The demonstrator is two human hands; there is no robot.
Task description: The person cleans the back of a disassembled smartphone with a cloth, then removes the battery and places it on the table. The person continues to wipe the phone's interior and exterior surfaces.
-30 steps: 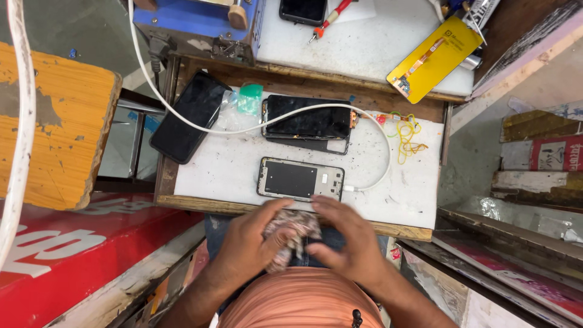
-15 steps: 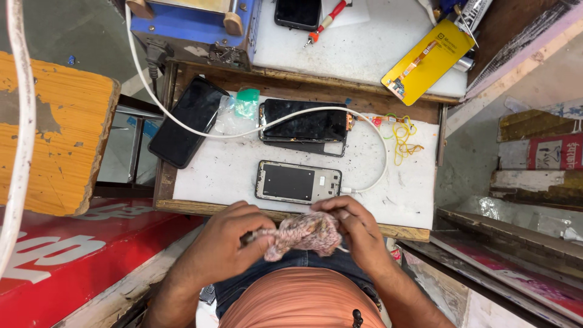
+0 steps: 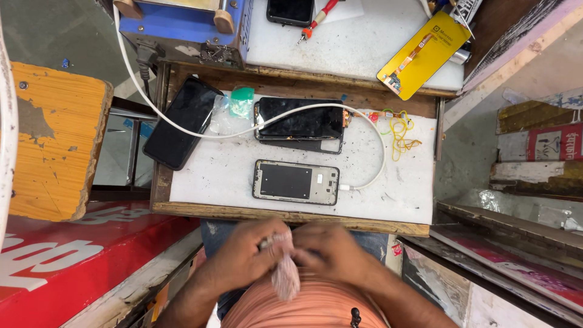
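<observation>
Gripping a crumpled pinkish cloth (image 3: 284, 274) between them, the left hand (image 3: 246, 258) and right hand (image 3: 334, 255) meet close to the body, near of the tabletop (image 3: 212, 176) edge; an opened phone frame (image 3: 296, 182) lies just beyond.

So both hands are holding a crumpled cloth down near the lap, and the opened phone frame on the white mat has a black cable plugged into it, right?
Not quite: the cable is white, not black, as the head view shows. It runs to the phone frame on the white mat. Both hands, left and right, do hold the crumpled cloth near the lap.
</observation>
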